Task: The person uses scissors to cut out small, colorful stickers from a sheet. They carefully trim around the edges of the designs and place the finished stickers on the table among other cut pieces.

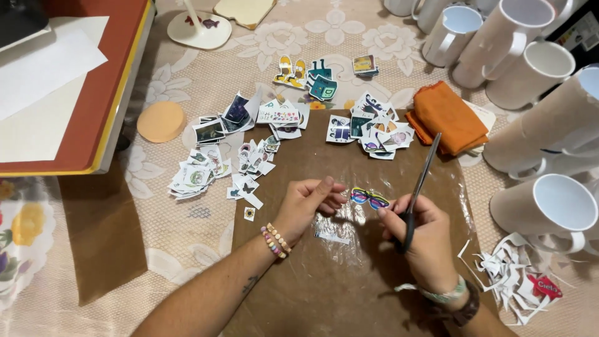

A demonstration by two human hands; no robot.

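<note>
Right, both hands are up over the brown sheet (349, 293), working close together. The right hand (424, 240) is closed around the black handles of the scissors (419, 187), blades shut or nearly so and pointing away from the person, parked out of the way while the fingers do the fine work. Its thumb and fingertips also pinch one end of the butterfly cutout (369, 198). The left hand (309, 206) is curled, fingertips bunched just beside the cutout's other end; whether they actually grip it I can't quite tell from here.

So the cutout sits right between the two hands, held a little above the sheet, flat side up toward the camera. It's small and wing-shaped, with blue, yellow and pink patches and dark outlines, trimmed tight to its edge.

Beyond the hands lie heaps of finished cutouts (249, 156), sorted in loose piles within reach. Paper trimmings (505, 274) are pushed out past the right wrist, near the white mugs (549, 209). A folded orange cloth (449, 118) rests beyond the scissor tips.
</note>
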